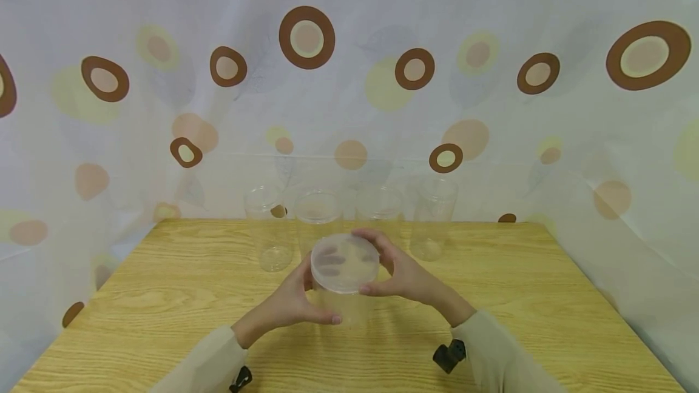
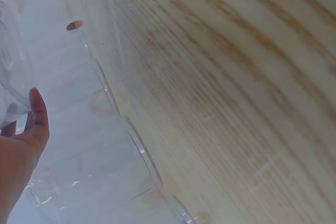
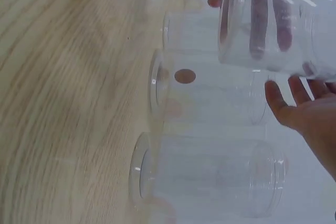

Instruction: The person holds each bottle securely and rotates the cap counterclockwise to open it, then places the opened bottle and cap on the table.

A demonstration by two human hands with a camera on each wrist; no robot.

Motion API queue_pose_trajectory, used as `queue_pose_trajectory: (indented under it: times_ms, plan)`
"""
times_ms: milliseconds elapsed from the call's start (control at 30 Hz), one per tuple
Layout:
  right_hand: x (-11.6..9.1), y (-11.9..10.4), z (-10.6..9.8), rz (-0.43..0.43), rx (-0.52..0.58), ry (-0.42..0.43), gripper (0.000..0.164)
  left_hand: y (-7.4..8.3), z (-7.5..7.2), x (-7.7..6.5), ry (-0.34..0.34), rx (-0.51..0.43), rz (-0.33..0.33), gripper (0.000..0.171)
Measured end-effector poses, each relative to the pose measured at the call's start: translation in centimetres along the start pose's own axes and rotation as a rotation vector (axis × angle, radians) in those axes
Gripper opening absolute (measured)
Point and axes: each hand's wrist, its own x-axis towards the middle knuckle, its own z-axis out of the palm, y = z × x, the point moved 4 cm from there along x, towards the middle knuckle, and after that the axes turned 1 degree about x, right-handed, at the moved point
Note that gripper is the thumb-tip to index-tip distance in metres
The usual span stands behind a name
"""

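Note:
Both hands hold a clear plastic jar (image 1: 352, 311) with a frosted white round lid (image 1: 345, 264), in front of the other jars. My left hand (image 1: 289, 301) grips the jar's body, thumb in front; its fingers show through the clear wall in the right wrist view. My right hand (image 1: 406, 276) holds the lid's rim at the right, thumb at the near edge and index finger at the far edge. In the left wrist view, part of the left hand (image 2: 23, 142) shows at the jar's wall. The right hand (image 3: 315, 116) is beside the jar's upper end in the right wrist view.
Several clear open jars stand in a row at the back of the wooden table (image 1: 164, 296), among them a far-left jar (image 1: 267, 229) and a far-right jar (image 1: 434, 223). A patterned cloth (image 1: 349, 102) hangs behind the table and at its sides.

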Motion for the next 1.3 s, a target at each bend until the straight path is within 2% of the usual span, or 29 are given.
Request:
queue_pose_trajectory:
  times_ms: [133,200,267,367,533,667,800,900,1033,1133,1300]
  plan:
    - [0.0,0.3,-0.6,0.009,0.126,-0.149,0.082,0.3,0.2,0.0,-0.037,-0.019,0.015,0.106]
    - [0.0,0.3,-0.7,0.007,0.143,-0.177,0.084,0.3,0.3,-0.1,-0.037,-0.018,0.012,0.104]
    - [0.0,0.3,-0.7,0.004,0.129,-0.171,0.086,0.2,0.2,-0.1,-0.031,-0.003,0.010,0.104]
    - [0.0,0.2,-0.7,-0.012,0.069,-0.102,0.089,0.2,0.1,-0.1,-0.010,0.020,0.000,0.104]
    - [-0.1,-0.4,-0.3,-0.053,-0.066,0.083,0.089,0.0,-0.2,0.0,0.043,0.044,-0.032,0.106]
    - [-0.3,-0.6,0.4,-0.036,-0.101,0.195,0.089,-0.2,-0.3,0.0,0.069,0.054,-0.054,0.105]
    - [-0.4,-0.7,1.0,0.010,-0.115,0.267,0.088,-0.3,-0.3,0.0,0.084,0.069,-0.066,0.105]
    - [-0.2,-0.7,1.2,0.036,-0.113,0.284,0.086,-0.3,-0.3,0.0,0.087,0.073,-0.068,0.105]
    - [0.1,-0.4,1.1,0.031,-0.066,0.223,0.080,-0.2,-0.3,0.1,0.057,0.045,-0.047,0.104]
    - [0.3,-0.2,0.7,0.016,-0.002,0.118,0.078,0.0,-0.4,0.0,0.025,0.019,-0.036,0.104]
    - [0.4,0.2,0.1,0.022,0.127,-0.059,0.079,0.0,-0.4,-0.1,-0.024,-0.018,-0.069,0.105]
